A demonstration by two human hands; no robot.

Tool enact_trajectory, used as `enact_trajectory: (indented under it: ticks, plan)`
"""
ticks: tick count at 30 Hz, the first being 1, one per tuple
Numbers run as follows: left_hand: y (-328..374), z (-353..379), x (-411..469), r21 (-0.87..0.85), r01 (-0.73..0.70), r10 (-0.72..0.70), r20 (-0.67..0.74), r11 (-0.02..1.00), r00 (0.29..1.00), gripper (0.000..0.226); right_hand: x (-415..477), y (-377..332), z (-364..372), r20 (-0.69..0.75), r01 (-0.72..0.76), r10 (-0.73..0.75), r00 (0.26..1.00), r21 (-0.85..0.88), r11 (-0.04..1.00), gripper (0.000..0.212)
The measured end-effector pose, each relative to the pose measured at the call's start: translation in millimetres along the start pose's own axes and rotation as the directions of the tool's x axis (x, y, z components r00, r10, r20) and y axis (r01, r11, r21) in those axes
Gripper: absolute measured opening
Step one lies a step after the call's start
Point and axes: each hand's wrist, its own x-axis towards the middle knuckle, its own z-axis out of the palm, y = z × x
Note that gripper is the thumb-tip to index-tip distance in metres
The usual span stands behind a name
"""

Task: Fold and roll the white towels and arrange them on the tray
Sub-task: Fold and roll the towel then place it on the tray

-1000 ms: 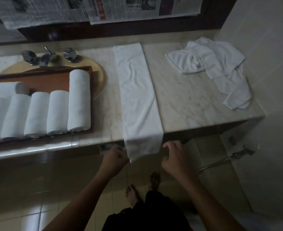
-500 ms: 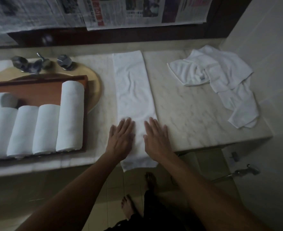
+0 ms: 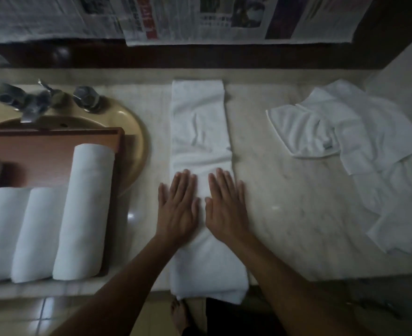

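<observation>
A white towel [image 3: 200, 124], folded into a long narrow strip, lies on the marble counter [image 3: 285, 214] from the back edge to the front, its near end hanging over the edge. My left hand [image 3: 178, 207] and my right hand [image 3: 225, 207] press flat on it side by side, fingers straight. Wrinkles bunch up just beyond my fingertips. To the left, a brown wooden tray [image 3: 49, 151] holds several rolled white towels [image 3: 83, 214] lying side by side.
A heap of loose white towels [image 3: 360, 146] lies at the right end of the counter beside a tiled wall. The tray rests over a beige sink [image 3: 132, 132] with a metal tap [image 3: 35, 103]. Newspapers [image 3: 200, 18] hang above the counter.
My hands let go of the towel's hanging end, came up onto the counter and now lie flat on the strip, sliding away from me. The view has moved closer to the counter.
</observation>
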Motion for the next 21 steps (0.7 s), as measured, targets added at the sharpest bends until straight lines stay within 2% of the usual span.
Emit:
enact_trajectory:
  ticks: [6, 13, 17, 21]
  plan:
    - [-15, -10, 92, 0.079, -0.015, 0.016, -0.018, 0.997, 1.0, 0.065, 91, 14, 10, -0.071, 0.018, -0.018, 0.997, -0.009, 1.0, 0.062]
    - [-28, -20, 155, 0.094, 0.022, -0.029, 0.07, 0.995, 0.997, 0.074, 160, 29, 17, -0.034, 0.031, -0.032, 0.999, -0.021, 0.999, 0.06]
    - [-18, -33, 115, 0.05, 0.061, -0.058, -0.061, 0.997, 0.996, 0.063, 146, 26, -1, -0.052, 0.046, -0.047, 0.998, -0.026, 0.999, 0.064]
    - [4, -26, 30, -0.039, 0.107, -0.111, -0.105, 0.993, 0.988, 0.057, 59, 10, -23, -0.061, 0.046, -0.04, 0.997, 0.099, 0.994, 0.068]
